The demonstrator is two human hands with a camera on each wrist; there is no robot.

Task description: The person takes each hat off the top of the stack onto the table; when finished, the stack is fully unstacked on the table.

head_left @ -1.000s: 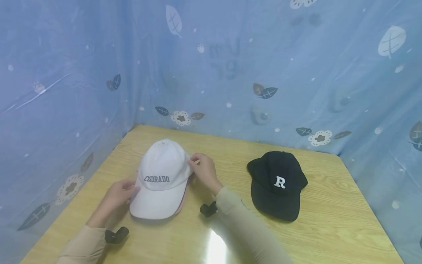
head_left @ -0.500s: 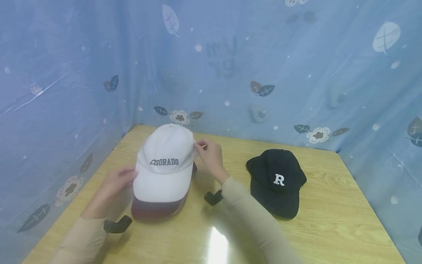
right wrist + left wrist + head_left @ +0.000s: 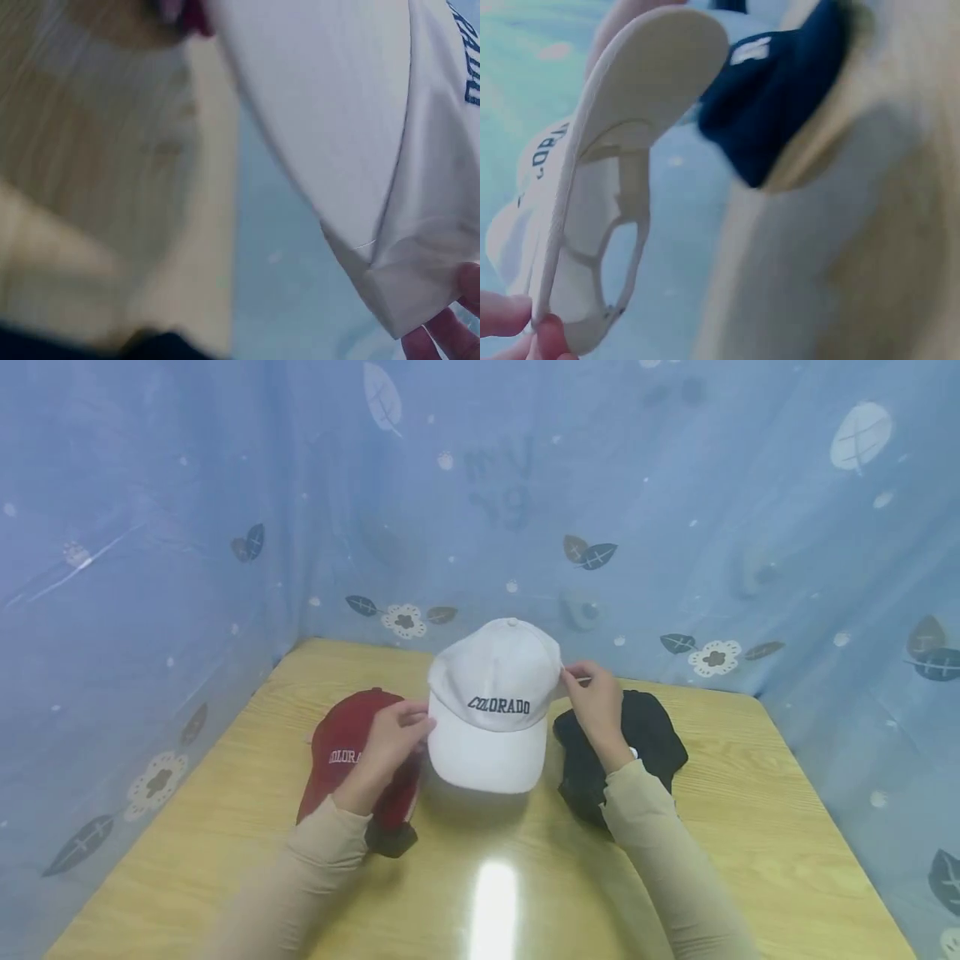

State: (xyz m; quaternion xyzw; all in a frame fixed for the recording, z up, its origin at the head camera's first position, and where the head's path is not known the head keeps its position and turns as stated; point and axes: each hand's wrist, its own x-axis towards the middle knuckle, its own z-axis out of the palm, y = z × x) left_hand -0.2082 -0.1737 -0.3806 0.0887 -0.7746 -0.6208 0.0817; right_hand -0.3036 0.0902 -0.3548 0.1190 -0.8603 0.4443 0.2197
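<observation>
A blue curtain [image 3: 420, 485] printed with leaves and flowers hangs behind the wood-grain table [image 3: 750, 827]. Over the table's middle a white baseball cap [image 3: 491, 672] is held up, its shadow on the wood below. Its crown is full, a little creased at the side, the brim curving gently down beneath dark COLORADO lettering [image 3: 498, 705]. A black cap [image 3: 648, 727] sits to its right, a red cap [image 3: 352, 714] to its left, each partly covered by an arm.

The left hand [image 3: 390, 735] pinches the white one near the brim's corner; the right hand [image 3: 596, 706] grips the crown's opposite edge between thumb and fingers.

From the left wrist I get what the head view hides — the brim's pale underside [image 3: 656, 75], the hollow crown and the arched gap at its back.

A second ago the white cap lay farther left, over the red one, which barely peeped out; now the red crown shows — while the black cap's R is almost wholly covered.
</observation>
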